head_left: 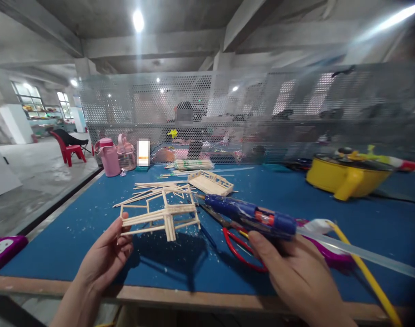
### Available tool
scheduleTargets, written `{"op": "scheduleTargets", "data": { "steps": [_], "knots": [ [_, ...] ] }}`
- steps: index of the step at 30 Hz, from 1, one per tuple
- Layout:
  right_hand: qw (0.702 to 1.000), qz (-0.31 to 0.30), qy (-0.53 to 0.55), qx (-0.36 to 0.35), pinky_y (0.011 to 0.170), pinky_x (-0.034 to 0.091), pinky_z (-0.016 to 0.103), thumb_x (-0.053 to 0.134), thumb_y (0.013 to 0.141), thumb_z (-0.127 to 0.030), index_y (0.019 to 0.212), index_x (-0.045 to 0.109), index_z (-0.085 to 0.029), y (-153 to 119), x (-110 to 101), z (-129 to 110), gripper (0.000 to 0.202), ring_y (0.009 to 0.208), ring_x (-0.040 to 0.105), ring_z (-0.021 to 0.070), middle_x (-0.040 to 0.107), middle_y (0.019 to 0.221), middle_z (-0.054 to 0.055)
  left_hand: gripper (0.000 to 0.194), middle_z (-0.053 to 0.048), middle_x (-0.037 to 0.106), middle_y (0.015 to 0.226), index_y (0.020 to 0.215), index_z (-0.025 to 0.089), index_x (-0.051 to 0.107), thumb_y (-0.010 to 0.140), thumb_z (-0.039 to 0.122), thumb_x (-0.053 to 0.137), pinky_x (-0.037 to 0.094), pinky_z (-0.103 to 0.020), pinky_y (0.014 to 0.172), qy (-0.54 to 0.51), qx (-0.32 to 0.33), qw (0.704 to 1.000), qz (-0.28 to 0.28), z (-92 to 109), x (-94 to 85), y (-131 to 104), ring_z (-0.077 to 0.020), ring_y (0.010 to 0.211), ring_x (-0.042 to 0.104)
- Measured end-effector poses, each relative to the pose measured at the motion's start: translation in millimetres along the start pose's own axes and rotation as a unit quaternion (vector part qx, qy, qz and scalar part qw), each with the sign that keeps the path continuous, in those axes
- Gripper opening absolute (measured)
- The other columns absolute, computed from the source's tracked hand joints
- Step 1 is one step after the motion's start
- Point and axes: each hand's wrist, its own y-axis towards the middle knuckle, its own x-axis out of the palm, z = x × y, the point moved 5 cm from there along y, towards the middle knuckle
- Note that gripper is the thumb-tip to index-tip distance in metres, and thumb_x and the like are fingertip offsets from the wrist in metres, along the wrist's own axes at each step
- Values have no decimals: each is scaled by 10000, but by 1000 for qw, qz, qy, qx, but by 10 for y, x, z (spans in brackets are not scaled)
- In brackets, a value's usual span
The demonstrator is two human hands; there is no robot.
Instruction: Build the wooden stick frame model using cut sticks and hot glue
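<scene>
My left hand [110,250] pinches the left end of a small wooden stick frame [169,210], held tilted above the blue table. In my right hand [294,268] is a blue hot glue gun [241,211], with a clear glue stick [364,254] trailing out of its back. The gun's nozzle points left, close to the frame's right side; I cannot tell whether they touch. Beneath the gun lie red-handled scissors [232,250]. Behind the frame are loose wooden sticks [142,195] and a second wooden piece, a shallow tray-like one [209,184].
A yellow electric pan [347,177] stands at the back right. Two pink bottles [110,159] are at the back left, near bundled sticks [193,164]. A perforated metal screen [149,109] closes off the far edge; a person sits behind it. A yellow cord [364,268] runs at right.
</scene>
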Motion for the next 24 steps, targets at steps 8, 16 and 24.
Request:
{"op": "scheduleTargets", "data": {
  "steps": [8,16,24],
  "knots": [
    [999,-40,-12,-27,718,530,324,423,861,-384,924,675,-205,90,35,34,316,818,668,234,720,846,59,190,38,446,600,927,139,588,867,74,420,399,-130,381,-14,-17,1000,-16,-47,-24,39,-27,414,437],
    [999,-32,-25,-35,643,524,285,426,863,-362,831,664,-196,94,81,29,291,746,672,218,720,799,56,203,45,425,599,943,141,561,897,105,366,386,-131,385,-41,-47,998,-22,-111,-46,46,-28,425,441],
    [997,-22,-21,-65,651,527,257,432,865,-331,849,664,-198,101,69,-16,268,739,676,198,723,790,44,204,39,441,590,924,139,562,899,113,361,372,-132,374,-57,-68,996,-17,-140,-43,55,-32,413,439]
  ]
}}
